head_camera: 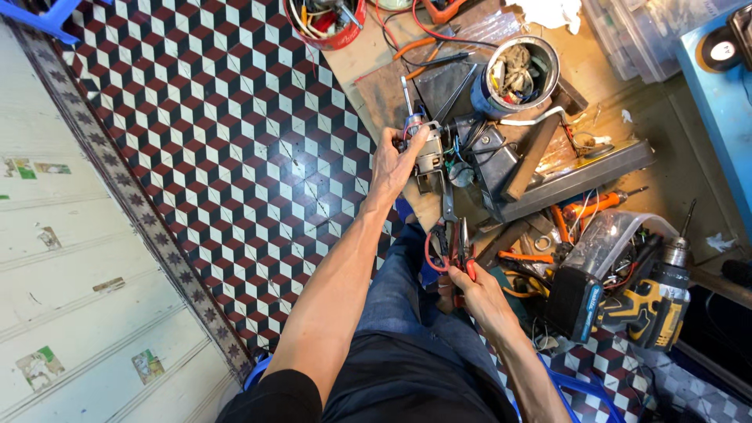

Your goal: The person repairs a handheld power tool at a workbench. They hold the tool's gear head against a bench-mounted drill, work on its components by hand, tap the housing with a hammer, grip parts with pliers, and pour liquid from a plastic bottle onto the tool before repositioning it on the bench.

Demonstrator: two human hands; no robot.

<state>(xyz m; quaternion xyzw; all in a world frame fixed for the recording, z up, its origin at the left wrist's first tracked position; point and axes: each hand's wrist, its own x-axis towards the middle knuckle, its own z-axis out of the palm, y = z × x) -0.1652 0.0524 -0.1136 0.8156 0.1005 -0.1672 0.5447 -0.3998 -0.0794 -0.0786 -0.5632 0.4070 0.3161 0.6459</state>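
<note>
A: Checking grips, L hand?
B: Closed round small motor unit, by board's left edge.
A: R hand?
B: Wrapped on red-handled pliers, near board's front edge.

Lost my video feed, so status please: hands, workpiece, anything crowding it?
Left hand gripping small motor on board. Right hand holding red-handled pliers just below it. Wires, metal bar, cordless drill crowd the right.

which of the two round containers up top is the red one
The bucket at the top edge, stuffed with wires. The other, a can right of it, is silvery with a blue wall.
</note>
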